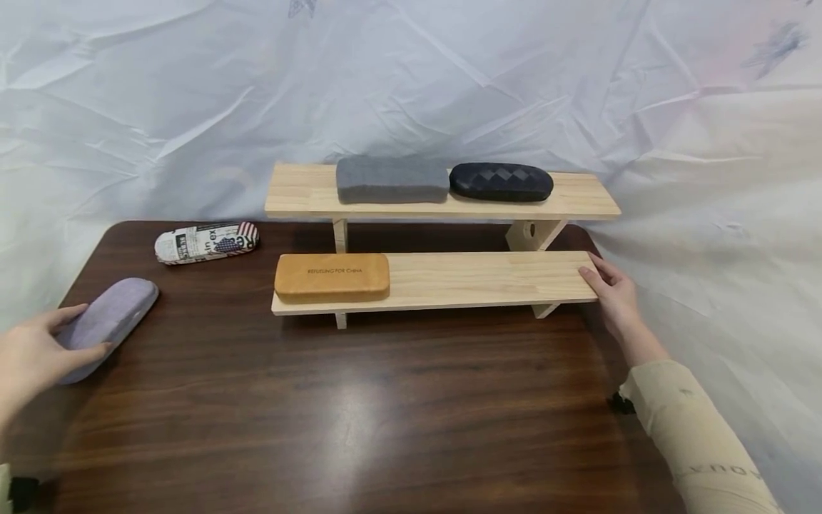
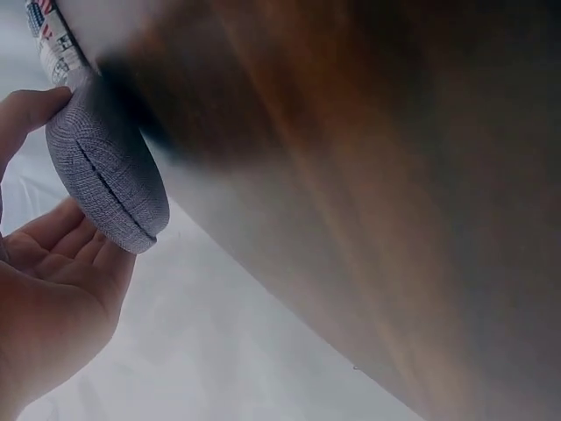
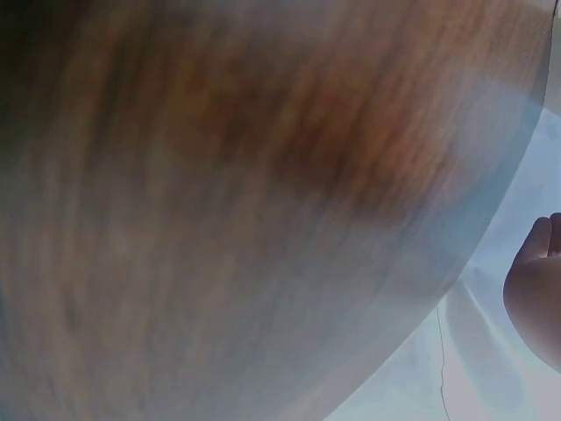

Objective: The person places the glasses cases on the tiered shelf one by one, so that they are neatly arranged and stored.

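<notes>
At the left of the table, my left hand point(image 1: 38, 353) grips a lavender-grey fabric glasses case point(image 1: 112, 318) between thumb and fingers. The left wrist view shows the case point(image 2: 105, 167) end-on, with its seam line facing the camera and the thumb at its upper side. My right hand point(image 1: 618, 296) holds the right end of the lower board of a two-tier wooden shelf point(image 1: 475, 278), thumb on top of the board. In the right wrist view only part of the hand point(image 3: 536, 289) shows at the edge, and the shelf is out of sight.
On the lower board sits a tan glasses case point(image 1: 330, 277), at its left end. The upper board carries a grey case point(image 1: 393, 180) and a black one point(image 1: 501, 181). A newsprint-patterned case point(image 1: 207, 243) lies on the dark wooden table point(image 1: 411, 400). White sheeting point(image 1: 411, 78) hangs behind.
</notes>
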A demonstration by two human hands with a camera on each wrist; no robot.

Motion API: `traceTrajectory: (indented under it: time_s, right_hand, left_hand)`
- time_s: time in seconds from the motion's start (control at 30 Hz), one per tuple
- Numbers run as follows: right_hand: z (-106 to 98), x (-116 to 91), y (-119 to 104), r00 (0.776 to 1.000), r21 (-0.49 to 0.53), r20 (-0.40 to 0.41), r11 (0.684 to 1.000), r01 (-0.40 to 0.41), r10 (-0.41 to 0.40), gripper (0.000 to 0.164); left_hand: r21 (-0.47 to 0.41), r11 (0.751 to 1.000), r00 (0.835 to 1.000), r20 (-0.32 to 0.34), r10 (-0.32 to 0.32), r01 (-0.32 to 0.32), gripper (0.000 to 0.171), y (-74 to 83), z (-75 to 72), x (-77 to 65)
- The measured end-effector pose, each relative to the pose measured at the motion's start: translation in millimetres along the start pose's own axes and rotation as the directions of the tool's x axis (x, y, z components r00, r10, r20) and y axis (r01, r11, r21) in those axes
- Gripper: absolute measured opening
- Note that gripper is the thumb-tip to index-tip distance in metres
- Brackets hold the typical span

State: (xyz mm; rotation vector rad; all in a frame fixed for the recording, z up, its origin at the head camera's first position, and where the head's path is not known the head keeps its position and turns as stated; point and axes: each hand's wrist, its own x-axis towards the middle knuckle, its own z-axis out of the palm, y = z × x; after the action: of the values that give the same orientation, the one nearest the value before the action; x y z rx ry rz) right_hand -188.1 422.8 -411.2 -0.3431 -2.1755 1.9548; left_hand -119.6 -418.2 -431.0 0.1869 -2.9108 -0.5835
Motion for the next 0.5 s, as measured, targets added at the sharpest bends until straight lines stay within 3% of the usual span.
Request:
traceTrajectory:
  time_s: [0.13, 0.3, 0.4, 0.5]
  right_hand:
    - [-0.6, -0.6, -0.5, 1.0, 0.016, -0.003, 1.0, 0.012, -0.012, 0.068]
    - [0.1, -0.7, -1.2, 1.0, 0.026, -0.001, 0.999, 0.026, -0.026, 0.067]
    - [0.6, -1.1, -1.2, 1.0, 0.024, -0.001, 0.999, 0.026, -0.026, 0.066]
    - [0.6, -2.0, -0.8, 1.0, 0.011, 0.0, 1.0, 0.017, -0.017, 0.066]
  left_hand:
    - [-0.049, 0.999, 1.0, 0.005, 0.012, -0.012, 0.078, 0.3, -1.6, 0.2]
    - [-0.221, 0.975, 0.999, 0.021, 0.036, -0.031, 0.077, 10.3, -8.1, -1.5]
    - [-0.265, 0.962, 0.997, 0.039, 0.071, -0.058, 0.077, 26.4, -15.9, -3.2]
    - [-0.241, 0.965, 0.993, 0.038, 0.114, -0.101, 0.076, 45.4, -23.6, -3.6]
